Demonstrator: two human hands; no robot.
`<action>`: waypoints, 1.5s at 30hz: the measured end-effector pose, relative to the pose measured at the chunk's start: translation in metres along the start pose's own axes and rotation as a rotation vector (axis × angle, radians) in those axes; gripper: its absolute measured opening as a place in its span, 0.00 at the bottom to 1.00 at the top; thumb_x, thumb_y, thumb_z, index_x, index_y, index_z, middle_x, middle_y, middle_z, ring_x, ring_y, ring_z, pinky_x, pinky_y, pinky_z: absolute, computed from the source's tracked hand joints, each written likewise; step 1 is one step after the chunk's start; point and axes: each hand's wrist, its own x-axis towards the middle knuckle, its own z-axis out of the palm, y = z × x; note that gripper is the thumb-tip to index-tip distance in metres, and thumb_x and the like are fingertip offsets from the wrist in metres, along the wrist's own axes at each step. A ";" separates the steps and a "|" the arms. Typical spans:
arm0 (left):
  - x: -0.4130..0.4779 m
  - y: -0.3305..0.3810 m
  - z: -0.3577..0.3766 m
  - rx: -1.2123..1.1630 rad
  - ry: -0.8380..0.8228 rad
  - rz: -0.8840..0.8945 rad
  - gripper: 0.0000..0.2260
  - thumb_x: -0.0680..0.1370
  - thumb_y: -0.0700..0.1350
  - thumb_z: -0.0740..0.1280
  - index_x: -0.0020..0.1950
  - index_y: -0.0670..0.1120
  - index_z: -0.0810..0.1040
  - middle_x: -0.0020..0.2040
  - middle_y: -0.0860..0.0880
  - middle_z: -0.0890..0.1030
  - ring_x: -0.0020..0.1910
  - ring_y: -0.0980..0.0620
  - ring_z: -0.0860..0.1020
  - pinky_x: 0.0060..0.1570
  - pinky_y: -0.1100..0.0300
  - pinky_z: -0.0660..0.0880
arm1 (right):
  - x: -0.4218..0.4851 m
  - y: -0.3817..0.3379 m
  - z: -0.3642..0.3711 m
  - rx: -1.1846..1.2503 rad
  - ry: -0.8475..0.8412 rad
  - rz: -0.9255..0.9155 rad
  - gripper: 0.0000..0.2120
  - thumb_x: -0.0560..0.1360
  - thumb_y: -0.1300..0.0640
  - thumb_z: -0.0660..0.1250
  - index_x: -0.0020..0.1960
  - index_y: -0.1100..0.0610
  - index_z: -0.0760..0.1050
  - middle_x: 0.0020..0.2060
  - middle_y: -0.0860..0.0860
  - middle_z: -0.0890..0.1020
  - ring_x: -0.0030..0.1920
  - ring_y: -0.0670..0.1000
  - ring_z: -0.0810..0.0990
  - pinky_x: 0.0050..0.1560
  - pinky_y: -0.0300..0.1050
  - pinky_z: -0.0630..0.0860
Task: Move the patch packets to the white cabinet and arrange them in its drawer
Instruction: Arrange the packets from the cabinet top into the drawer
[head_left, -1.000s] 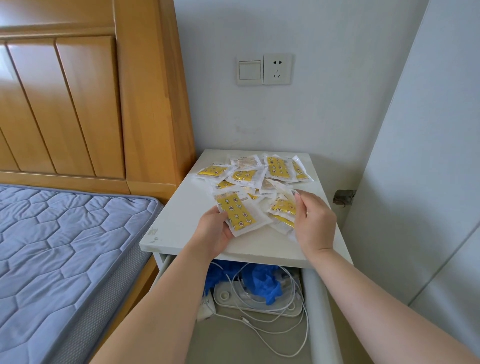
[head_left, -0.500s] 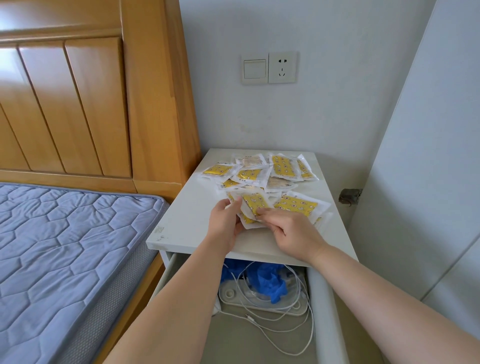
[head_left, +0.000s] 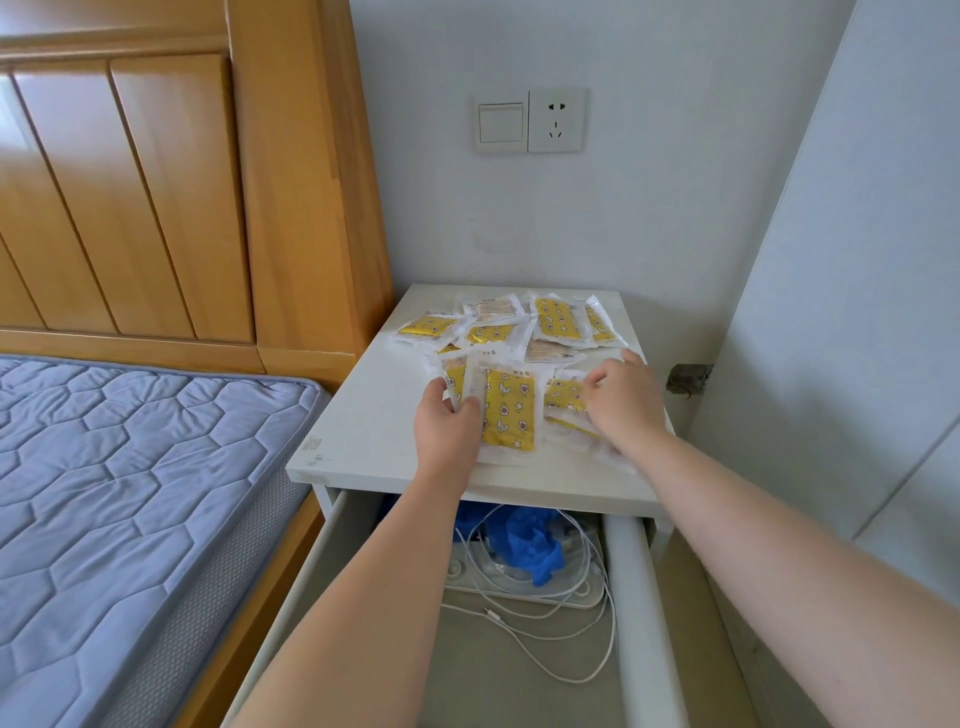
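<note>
Several yellow patch packets in clear wrappers lie scattered on top of the white cabinet (head_left: 358, 441). My left hand (head_left: 447, 421) grips a small stack of packets (head_left: 509, 410) at its left edge, near the cabinet's front. My right hand (head_left: 623, 400) lies with curled fingers on another packet (head_left: 563, 395) to the right of the stack; whether it grips that packet is unclear. More packets (head_left: 556, 322) lie further back. Below the top, the drawer (head_left: 631, 597) stands pulled open.
Inside the drawer lie a blue glove (head_left: 524, 540), white cables (head_left: 582, 613) and a white power strip (head_left: 524, 592). A bed with a grey mattress (head_left: 130, 493) and wooden headboard (head_left: 156, 182) stands to the left. A wall switch and socket (head_left: 530, 120) are above; a white door is on the right.
My left hand has kept its hold on the stack, which now has a yellow packet upright on top. My right hand has moved off the stack to the packets on the right.
</note>
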 end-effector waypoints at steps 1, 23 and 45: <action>0.000 0.000 0.000 0.015 0.008 -0.001 0.18 0.79 0.42 0.60 0.69 0.49 0.69 0.56 0.50 0.81 0.49 0.54 0.82 0.44 0.58 0.81 | 0.005 -0.004 -0.007 -0.013 -0.100 0.027 0.12 0.77 0.52 0.63 0.37 0.57 0.74 0.47 0.57 0.82 0.48 0.55 0.79 0.50 0.48 0.75; -0.012 0.009 0.004 0.104 0.090 0.018 0.19 0.83 0.40 0.52 0.75 0.44 0.60 0.68 0.44 0.71 0.58 0.50 0.72 0.51 0.58 0.69 | -0.024 -0.056 -0.051 -0.159 -0.668 0.217 0.29 0.77 0.48 0.65 0.72 0.63 0.63 0.70 0.57 0.68 0.68 0.58 0.70 0.63 0.48 0.68; -0.144 -0.087 -0.091 0.336 -0.057 -0.228 0.08 0.82 0.40 0.54 0.54 0.47 0.71 0.48 0.48 0.77 0.42 0.54 0.76 0.38 0.62 0.72 | -0.227 0.006 0.009 1.092 -0.247 0.768 0.04 0.75 0.64 0.67 0.48 0.56 0.76 0.41 0.52 0.81 0.43 0.52 0.81 0.50 0.50 0.78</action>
